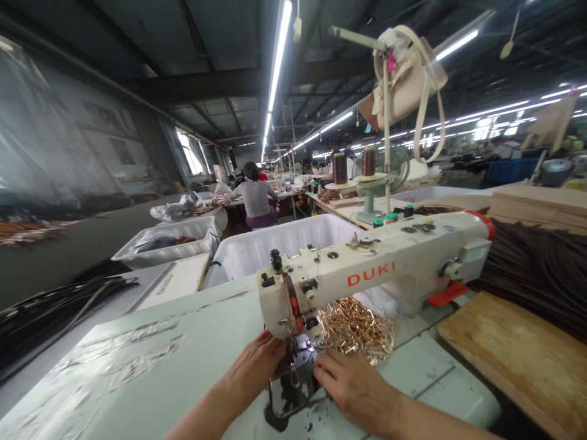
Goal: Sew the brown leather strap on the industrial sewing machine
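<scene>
Two hands at a sewing machine (pixel 367 269) lettered "DUKI" in red, centre of the frame.

The left hand (pixel 252 370) and right hand (pixel 355 385) press flat, fingers spread, on a dark piece (pixel 293 382) at the needle, lower centre on the worktop (pixel 137 366); its shape is hard to make out. Gold chain (pixel 355 330) lies heaped just behind the right hand.

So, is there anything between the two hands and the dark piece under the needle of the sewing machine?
Nothing visible. The left hand and the right hand both rest at the dark piece, one on each side, below the sewing machine head. The gold chains lie behind the right hand, not between.
</scene>
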`<state>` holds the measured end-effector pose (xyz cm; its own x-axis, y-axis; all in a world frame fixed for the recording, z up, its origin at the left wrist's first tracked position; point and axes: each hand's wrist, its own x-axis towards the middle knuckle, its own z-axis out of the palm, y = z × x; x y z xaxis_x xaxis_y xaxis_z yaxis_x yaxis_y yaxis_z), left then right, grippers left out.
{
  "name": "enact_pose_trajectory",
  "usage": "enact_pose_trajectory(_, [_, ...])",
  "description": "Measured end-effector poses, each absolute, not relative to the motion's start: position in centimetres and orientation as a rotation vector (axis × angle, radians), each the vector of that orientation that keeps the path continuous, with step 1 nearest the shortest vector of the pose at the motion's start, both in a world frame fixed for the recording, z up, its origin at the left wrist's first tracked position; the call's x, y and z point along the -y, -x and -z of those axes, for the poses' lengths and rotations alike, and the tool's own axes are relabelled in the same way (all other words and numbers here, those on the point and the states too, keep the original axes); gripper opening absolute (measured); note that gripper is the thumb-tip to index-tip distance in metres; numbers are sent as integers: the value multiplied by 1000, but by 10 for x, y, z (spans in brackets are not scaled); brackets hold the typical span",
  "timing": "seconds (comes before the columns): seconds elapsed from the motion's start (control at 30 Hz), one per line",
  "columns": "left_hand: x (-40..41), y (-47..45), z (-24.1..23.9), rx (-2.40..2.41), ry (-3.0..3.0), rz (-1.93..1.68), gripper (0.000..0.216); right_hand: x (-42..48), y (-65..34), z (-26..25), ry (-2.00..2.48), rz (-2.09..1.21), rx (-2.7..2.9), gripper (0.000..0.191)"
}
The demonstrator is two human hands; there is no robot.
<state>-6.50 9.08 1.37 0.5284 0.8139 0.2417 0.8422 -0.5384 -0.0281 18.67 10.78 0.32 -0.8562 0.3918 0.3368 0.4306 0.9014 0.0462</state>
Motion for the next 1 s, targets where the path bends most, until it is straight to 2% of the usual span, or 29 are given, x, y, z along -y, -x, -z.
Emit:
enact_pose_trajectory(0.07, [-79,67,-1,1439,2547,239,33,-95,-188,2,681,35,2683,37])
enact_pose_trajectory(0.1, [-70,68,6,1455,2510,210,37,-87,-188,6,653,-82,2675,37])
enact_pose_trajectory(0.2, [-40,70,23,1523,2441,136,46,-57,-191,14,379,-580,2678,22])
enact_pose_trajectory(0.27, [-17,68,22,1584,2426,129,49,-39,-196,13,260,-816,2646,34])
enact_pose_trajectory(0.33, [4,64,11,1664,2430,174,46,-29,-205,5,320,-899,2576,45])
enact_pose_trajectory(0.43, [32,54,-15,1841,2404,324,35,-25,-216,-16,596,-917,2352,47])
enact_pose_trajectory(0.5, [46,46,-28,2094,2438,649,34,-24,-216,-30,720,-951,2195,48])
enact_pose_trajectory(0.63, [66,25,-37,2639,2247,2133,44,-17,-204,-45,743,-1040,2097,46])
enact_pose_trajectory(0.67, [69,20,-37,2660,2133,2346,47,-14,-200,-45,729,-1043,2104,43])
enact_pose_trajectory(0.77, [78,8,-42,2647,2013,2549,51,-7,-190,-44,731,-1008,2145,31])
enact_pose_trajectory(0.87, [85,2,-53,2632,2102,2523,47,-3,-180,-40,750,-797,2227,20])
enact_pose_trajectory(1.0, [93,-2,-61,2603,2240,2521,45,-2,-164,-35,601,-541,2294,15])
